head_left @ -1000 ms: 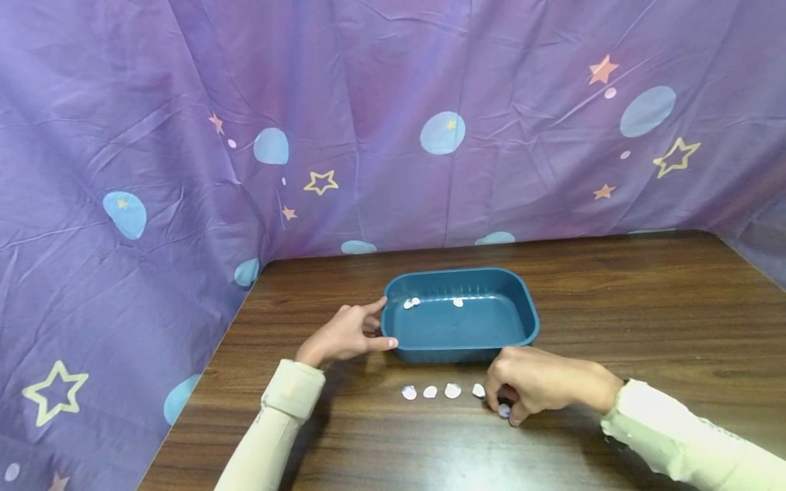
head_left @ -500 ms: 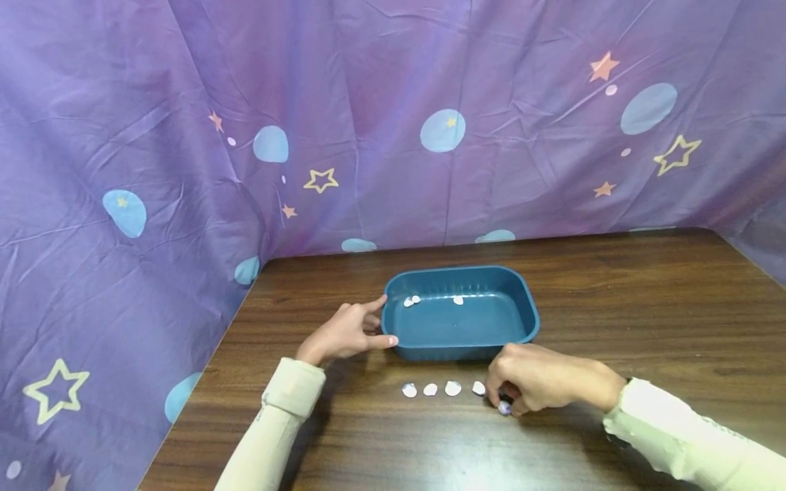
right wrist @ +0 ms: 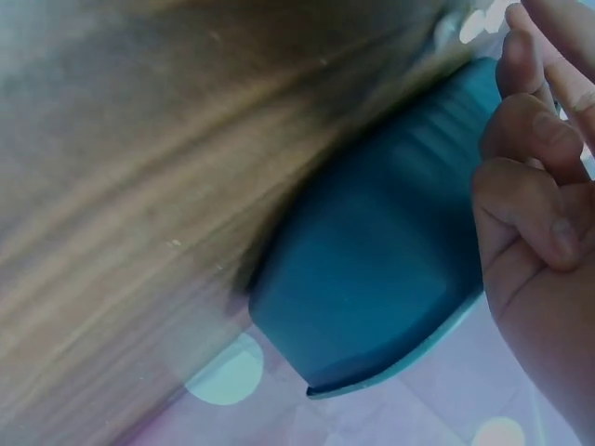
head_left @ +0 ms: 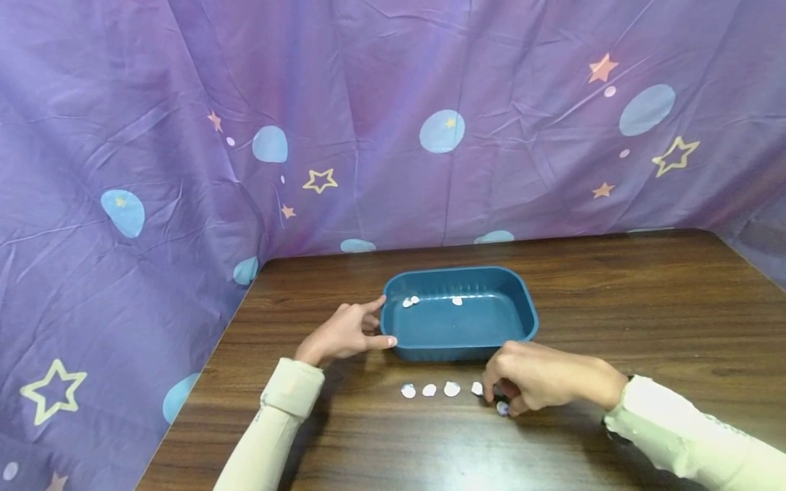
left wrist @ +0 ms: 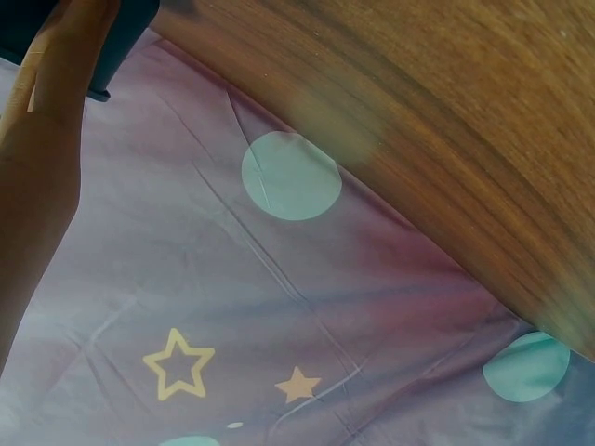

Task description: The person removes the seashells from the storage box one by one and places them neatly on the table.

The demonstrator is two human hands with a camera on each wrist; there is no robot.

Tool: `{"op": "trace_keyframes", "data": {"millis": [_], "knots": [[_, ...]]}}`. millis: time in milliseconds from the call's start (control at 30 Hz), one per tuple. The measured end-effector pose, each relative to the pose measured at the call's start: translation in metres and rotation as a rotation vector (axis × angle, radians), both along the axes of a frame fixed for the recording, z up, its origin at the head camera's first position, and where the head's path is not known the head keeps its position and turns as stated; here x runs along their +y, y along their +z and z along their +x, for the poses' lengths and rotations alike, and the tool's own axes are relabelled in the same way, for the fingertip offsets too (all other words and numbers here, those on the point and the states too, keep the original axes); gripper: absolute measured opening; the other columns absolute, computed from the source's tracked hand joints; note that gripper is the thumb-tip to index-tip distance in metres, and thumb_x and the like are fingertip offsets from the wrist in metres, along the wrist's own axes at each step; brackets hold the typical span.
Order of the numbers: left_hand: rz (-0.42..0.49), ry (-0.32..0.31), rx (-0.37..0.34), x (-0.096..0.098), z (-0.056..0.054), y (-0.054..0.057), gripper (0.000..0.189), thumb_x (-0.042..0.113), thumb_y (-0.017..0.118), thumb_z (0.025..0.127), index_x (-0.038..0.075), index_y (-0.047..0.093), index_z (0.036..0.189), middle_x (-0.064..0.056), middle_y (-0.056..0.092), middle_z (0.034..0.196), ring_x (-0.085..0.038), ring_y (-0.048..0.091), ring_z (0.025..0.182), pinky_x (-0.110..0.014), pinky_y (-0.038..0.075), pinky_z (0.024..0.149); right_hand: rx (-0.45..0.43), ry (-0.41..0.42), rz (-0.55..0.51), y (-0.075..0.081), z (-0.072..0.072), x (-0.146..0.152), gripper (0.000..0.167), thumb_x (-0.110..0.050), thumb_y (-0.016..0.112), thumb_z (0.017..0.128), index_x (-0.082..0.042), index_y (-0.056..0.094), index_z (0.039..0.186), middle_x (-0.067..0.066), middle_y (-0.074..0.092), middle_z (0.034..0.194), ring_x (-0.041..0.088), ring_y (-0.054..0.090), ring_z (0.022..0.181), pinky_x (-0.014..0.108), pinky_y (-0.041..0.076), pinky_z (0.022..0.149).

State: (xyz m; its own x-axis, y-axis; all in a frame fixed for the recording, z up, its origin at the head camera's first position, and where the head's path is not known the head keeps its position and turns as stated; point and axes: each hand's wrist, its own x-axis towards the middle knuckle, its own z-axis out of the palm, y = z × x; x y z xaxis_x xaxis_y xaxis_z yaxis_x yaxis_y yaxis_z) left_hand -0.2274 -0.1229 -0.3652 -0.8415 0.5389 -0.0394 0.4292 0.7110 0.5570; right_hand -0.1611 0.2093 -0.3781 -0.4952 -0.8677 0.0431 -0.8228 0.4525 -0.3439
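My left hand rests at the left end of a blue plastic basin, with index finger and thumb stretched out to its rim. Just in front of the basin, my right hand is low over the table. Its thumb and index finger pinch a small, shiny, shell-like piece. In the right wrist view, the remaining fingers of the right hand are curled beside the basin wall. Left of that hand, several similar whitish pieces lie in a row.
Three small white pieces lie inside the basin, two of them close together at its left. Brown wood-grain covers the table. A purple cloth with stars and blue spots hangs behind the table and along its left side.
The right hand has shifted very slightly, and its thumb has drawn in a little beside the small piece. The left hand, the basin and the row of pieces stay put.
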Motion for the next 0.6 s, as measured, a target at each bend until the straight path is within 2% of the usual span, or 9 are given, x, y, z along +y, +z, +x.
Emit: {"op": "trace_keyframes", "data": {"millis": [167,367,600], "knots": [[-0.002,0.007,-0.005,0.000,0.000,0.000,0.091,0.039,0.077,0.087,-0.002,0.033,0.154,-0.018,0.074,0.118,-0.030,0.073,0.110,-0.042,0.057,0.101,-0.037,0.017,-0.016,0.009,-0.004,-0.002,0.023,-0.018,0.087,0.073,-0.023,0.074,0.092,-0.017,0.062,0.070,-0.013,0.046,0.062,0.009,0.043,0.056],[0.003,0.011,-0.011,0.000,-0.001,-0.001,0.090,0.038,0.078,0.087,-0.002,0.033,0.154,-0.018,0.074,0.118,-0.030,0.073,0.110,-0.041,0.057,0.101,-0.090,0.013,-0.035,0.022,-0.012,-0.006,0.024,-0.011,0.085,0.072,-0.023,0.074,0.090,-0.021,0.058,0.066,-0.012,0.047,0.061,0.010,0.045,0.057],[0.015,-0.004,-0.010,0.000,0.000,0.001,0.091,0.036,0.078,0.087,-0.005,0.033,0.153,-0.019,0.075,0.116,-0.030,0.073,0.109,-0.042,0.058,0.101,-0.105,0.023,-0.066,0.034,-0.023,-0.009,0.025,-0.012,0.086,0.072,-0.020,0.074,0.092,-0.019,0.060,0.067,-0.008,0.047,0.059,0.011,0.043,0.053]]}}
